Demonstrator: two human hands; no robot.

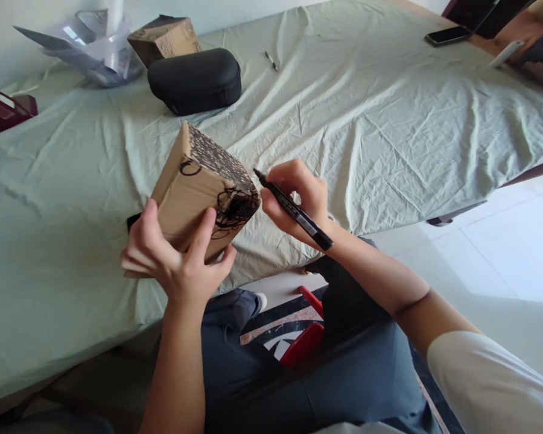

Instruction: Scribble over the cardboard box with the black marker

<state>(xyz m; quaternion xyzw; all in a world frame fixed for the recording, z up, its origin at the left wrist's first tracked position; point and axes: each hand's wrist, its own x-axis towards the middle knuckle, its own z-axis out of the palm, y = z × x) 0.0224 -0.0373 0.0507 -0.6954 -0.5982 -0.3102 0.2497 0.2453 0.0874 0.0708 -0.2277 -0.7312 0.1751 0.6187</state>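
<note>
My left hand (181, 253) grips a brown cardboard box (199, 190) from its near side and tilts it above the cloth. Dense black scribbles cover the box's upper right face, and dark looping marks sit on the front face near the right corner. Between the thumb and fingers of my right hand (301, 196) is a black marker (294, 211). Its tip points up and left, close to the scribbled face; whether it touches I cannot tell. A small black item, mostly hidden, shows behind the box beside my left fingers.
A pale green wrinkled cloth (389, 120) covers the table. Toward the back are a black case (194, 81), another marked cardboard box (174, 39), a clear plastic container (104, 66) and a pen (271, 61). A phone (447, 36) lies at the far right, near another person's hand.
</note>
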